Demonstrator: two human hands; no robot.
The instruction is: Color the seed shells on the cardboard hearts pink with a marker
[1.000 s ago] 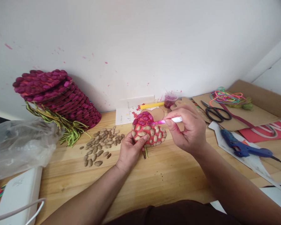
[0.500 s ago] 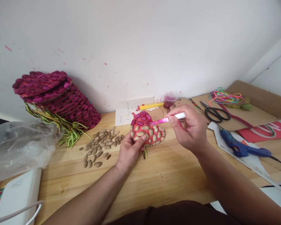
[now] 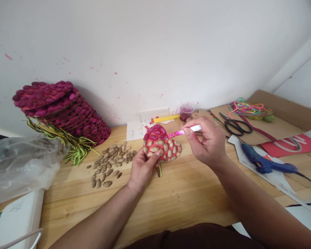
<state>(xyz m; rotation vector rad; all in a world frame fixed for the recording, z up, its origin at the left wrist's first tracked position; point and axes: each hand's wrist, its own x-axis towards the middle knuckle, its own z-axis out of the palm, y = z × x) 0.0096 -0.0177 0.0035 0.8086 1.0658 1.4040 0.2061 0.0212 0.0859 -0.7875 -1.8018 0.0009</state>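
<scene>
My left hand (image 3: pixel 144 167) is closed on the lower left edge of a heart-shaped piece (image 3: pixel 162 144) covered in peanuts, thumb on its front. The peanuts on its upper left lobe are magenta; the others are bare tan over a red base. Short yarn ends hang below it. In my right hand (image 3: pixel 207 140) a white-handled paintbrush (image 3: pixel 176 133), stained pink toward the tip, is pinched between thumb and fingers. Its tip is at the notch of the heart, beside the coloured peanuts; whether it touches I cannot tell. Loose peanuts (image 3: pixel 111 160) lie left of my left hand.
A tilted stack of magenta peanut-covered pieces (image 3: pixel 64 110) leans at the left by a plastic bag (image 3: pixel 20 166) and a white box (image 3: pixel 22 218). Behind my hands stands a cup of dye (image 3: pixel 186 112). Scissors (image 3: pixel 235 125), cardboard (image 3: pixel 287 129) and a blue glue gun (image 3: pixel 266 162) lie right.
The brush and my right hand have shifted slightly, the tip staying near the heart's notch. My left hand keeps its hold. The whole view has moved a little.
</scene>
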